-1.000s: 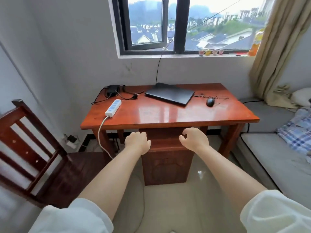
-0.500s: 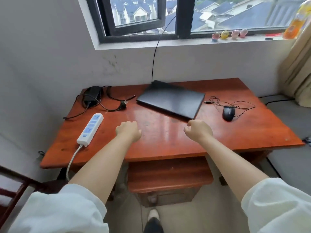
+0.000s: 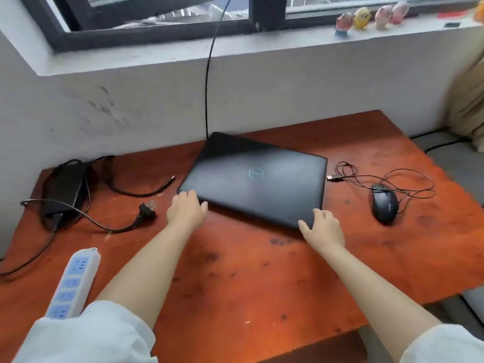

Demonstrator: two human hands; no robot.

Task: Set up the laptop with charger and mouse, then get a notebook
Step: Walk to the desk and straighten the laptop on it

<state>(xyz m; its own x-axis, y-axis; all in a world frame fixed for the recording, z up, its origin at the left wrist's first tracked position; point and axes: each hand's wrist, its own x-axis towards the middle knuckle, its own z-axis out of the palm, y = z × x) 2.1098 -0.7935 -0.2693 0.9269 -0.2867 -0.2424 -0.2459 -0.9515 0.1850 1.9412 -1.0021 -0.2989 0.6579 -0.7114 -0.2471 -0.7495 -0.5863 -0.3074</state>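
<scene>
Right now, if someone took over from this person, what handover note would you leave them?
Left hand: fingers on the closed laptop's near left corner. Right hand: fingers on its near right corner. No firm grip visible.
Charger brick lies left, its wall plug loose on the desk; power strip front left. Mouse right, USB plug unconnected.
Done: nothing yet.
Left: open laptop, connect charger and mouse, fetch notebook (not visible).

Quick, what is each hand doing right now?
Left hand: open, fingers resting on the closed laptop at its near left corner.
Right hand: open, fingers on the laptop's near right corner.
</scene>
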